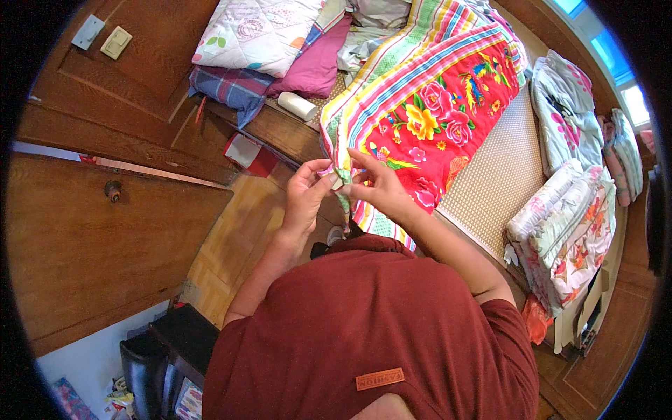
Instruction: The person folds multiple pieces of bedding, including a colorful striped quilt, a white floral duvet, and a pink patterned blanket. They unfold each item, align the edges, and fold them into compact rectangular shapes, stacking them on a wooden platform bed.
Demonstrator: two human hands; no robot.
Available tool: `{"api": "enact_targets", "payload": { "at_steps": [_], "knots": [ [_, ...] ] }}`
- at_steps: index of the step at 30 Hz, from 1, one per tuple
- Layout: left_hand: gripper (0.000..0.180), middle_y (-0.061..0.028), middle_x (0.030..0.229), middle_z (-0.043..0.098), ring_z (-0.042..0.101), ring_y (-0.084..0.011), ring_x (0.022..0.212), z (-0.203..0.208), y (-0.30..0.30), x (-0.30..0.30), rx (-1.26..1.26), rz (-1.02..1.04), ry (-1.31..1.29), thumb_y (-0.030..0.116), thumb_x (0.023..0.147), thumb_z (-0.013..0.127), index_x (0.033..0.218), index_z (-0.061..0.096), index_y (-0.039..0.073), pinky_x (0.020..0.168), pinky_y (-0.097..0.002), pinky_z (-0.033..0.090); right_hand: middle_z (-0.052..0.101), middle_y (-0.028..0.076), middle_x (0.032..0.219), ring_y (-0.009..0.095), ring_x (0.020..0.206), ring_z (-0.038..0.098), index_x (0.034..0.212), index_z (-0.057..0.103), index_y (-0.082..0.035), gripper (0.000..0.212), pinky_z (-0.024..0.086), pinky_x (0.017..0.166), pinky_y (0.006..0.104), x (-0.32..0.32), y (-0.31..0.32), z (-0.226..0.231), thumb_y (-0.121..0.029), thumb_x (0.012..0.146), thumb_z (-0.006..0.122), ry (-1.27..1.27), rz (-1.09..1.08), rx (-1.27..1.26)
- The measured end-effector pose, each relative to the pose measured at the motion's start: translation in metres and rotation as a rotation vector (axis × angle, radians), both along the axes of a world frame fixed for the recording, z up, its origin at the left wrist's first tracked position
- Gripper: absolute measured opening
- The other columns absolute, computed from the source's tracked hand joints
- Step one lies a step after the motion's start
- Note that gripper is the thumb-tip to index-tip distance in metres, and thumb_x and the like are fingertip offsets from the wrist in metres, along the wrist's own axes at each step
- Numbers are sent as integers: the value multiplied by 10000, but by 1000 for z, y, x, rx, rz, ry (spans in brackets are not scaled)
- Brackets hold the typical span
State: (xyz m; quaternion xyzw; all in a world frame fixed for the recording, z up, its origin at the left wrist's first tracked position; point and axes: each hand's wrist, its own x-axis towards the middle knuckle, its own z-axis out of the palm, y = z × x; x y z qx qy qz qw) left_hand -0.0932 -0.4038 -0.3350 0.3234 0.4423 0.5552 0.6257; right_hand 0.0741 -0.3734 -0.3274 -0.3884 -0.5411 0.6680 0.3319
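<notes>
A red quilt (pixel 437 143) with flowers, birds and a striped border lies over the bed, its near end hanging off the edge. My left hand (pixel 306 198) pinches the quilt's green-patterned edge at the near left corner. On the other side of the same spot, my right hand (pixel 381 187) grips that edge between thumb and fingers. A small pale piece (pixel 337 184) shows between my fingertips; whether it is a fastener or part of the cloth I cannot make out.
A woven mat (pixel 490 164) covers the bed. Folded floral quilts (pixel 563 234) are stacked at right. At the back left lie a white patterned quilt (pixel 245 35) and a white roll (pixel 297 106). Left stand a wooden door (pixel 105 245) and a red box (pixel 250 155).
</notes>
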Motion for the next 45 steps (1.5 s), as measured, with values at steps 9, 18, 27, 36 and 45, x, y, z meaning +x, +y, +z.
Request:
{"api": "enact_targets", "payload": {
  "at_steps": [9,18,27,36,45],
  "knots": [
    [181,-57,939,600,574,-104,838,11,4,15,136,-132,35,40,829,553,1004,549,-5,768,-230,464,586,169,913,315,902,558,1104,534,-84,483,440,781,372,3,-1,-23,-148,653,694,-440,-213,499],
    [193,-63,993,605,592,-123,803,-19,42,-10,-25,-160,180,135,862,525,1021,560,31,702,-225,468,600,47,926,129,813,557,1044,577,-2,294,430,742,240,186,-47,84,-65,759,617,-151,-953,277],
    [235,-63,992,606,591,-116,765,-43,99,73,-36,-476,180,196,866,525,1044,543,43,657,-224,474,566,124,1039,244,967,541,1002,587,-18,316,427,855,398,251,-218,200,-229,766,605,-457,-1157,1024],
    [265,-55,968,608,589,-112,727,-37,114,174,-45,-626,253,242,875,510,1055,542,51,608,-212,475,549,117,1039,226,975,521,1004,557,-24,307,406,859,375,285,-367,213,-221,770,581,-251,-1773,1234],
    [288,-20,871,599,542,-89,676,-90,94,253,-171,-746,491,256,832,550,1036,560,54,559,-218,426,385,26,749,151,761,404,820,505,-109,198,371,704,271,323,-372,179,-305,841,484,29,-1459,973]
  ]
}}
